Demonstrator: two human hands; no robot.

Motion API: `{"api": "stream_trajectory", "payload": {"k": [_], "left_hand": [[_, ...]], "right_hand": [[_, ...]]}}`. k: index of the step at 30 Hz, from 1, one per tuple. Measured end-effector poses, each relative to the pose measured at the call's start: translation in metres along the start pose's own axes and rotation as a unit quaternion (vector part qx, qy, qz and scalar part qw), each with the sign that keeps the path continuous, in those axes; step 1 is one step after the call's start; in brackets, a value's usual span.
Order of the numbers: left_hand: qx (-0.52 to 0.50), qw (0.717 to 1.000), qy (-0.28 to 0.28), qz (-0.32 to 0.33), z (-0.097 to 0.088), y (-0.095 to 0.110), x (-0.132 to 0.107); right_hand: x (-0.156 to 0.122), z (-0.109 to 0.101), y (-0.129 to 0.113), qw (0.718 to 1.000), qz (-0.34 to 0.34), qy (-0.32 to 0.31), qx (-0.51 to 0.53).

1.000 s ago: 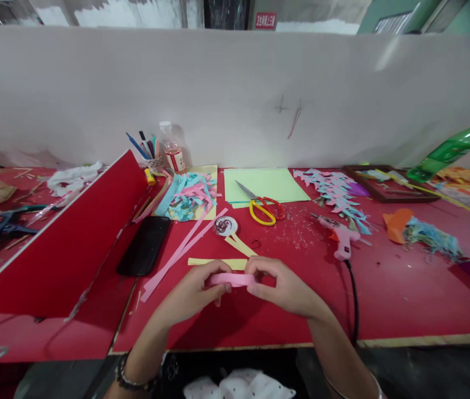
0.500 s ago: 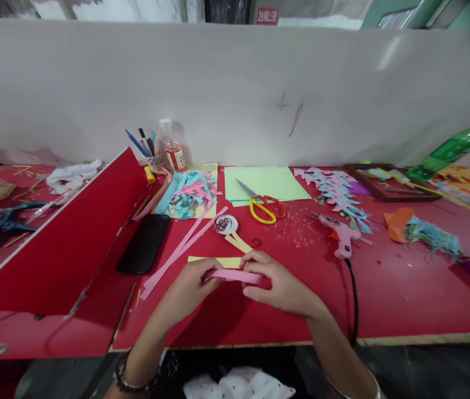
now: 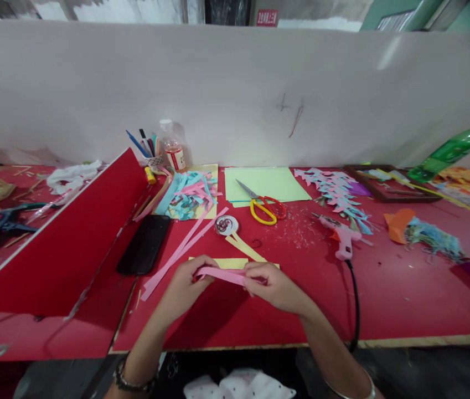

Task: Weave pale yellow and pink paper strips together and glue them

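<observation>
A pink paper strip (image 3: 224, 275) stretches between my two hands, just above the red table's near part. My left hand (image 3: 188, 285) is closed on its left end, which looks folded or looped over. Fingers of my right hand (image 3: 274, 285) pinch the other end. Behind the hands lie a yellow paper strip (image 3: 230, 263) and two narrow yellow strips (image 3: 245, 247) that run toward a small white round dish (image 3: 226, 224) with dark red coiled bits. Long pink strips (image 3: 176, 252) lie flat beside my left hand.
Scissors (image 3: 262, 208) rest on pale green paper sheets (image 3: 268, 180). On the right is a pink glue gun (image 3: 342, 235) with a black cord (image 3: 356, 310). At left are a phone (image 3: 145, 244), a slanted red board (image 3: 72, 244) and cut paper pieces (image 3: 191, 194).
My right hand's fingers have closed onto the pink strip, where they were spread before. Both hands have shifted slightly left, and the strip now slopes down to the right.
</observation>
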State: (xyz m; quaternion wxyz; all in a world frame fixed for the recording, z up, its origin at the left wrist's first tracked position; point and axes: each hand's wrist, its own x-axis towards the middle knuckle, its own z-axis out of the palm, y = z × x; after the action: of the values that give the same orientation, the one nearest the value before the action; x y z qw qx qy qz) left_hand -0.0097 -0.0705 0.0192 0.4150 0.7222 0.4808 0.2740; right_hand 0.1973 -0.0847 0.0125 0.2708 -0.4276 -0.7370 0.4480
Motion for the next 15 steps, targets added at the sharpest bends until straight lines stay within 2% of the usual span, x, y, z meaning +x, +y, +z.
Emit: {"api": "stream_trajectory", "payload": {"k": [6,11,15], "left_hand": [[0.007,1.0,-0.022,-0.006,0.007,0.0,0.0],[0.011,0.999,-0.038,0.027,0.015,0.0,0.002],[0.014,0.999,-0.042,0.029,0.017,0.0,0.002]], "right_hand": [[0.003,0.002,-0.005,0.997,-0.006,0.042,-0.056],[0.011,0.009,-0.013,1.0,-0.016,0.019,-0.016],[0.014,0.014,-0.013,0.999,-0.003,0.029,0.025]]}}
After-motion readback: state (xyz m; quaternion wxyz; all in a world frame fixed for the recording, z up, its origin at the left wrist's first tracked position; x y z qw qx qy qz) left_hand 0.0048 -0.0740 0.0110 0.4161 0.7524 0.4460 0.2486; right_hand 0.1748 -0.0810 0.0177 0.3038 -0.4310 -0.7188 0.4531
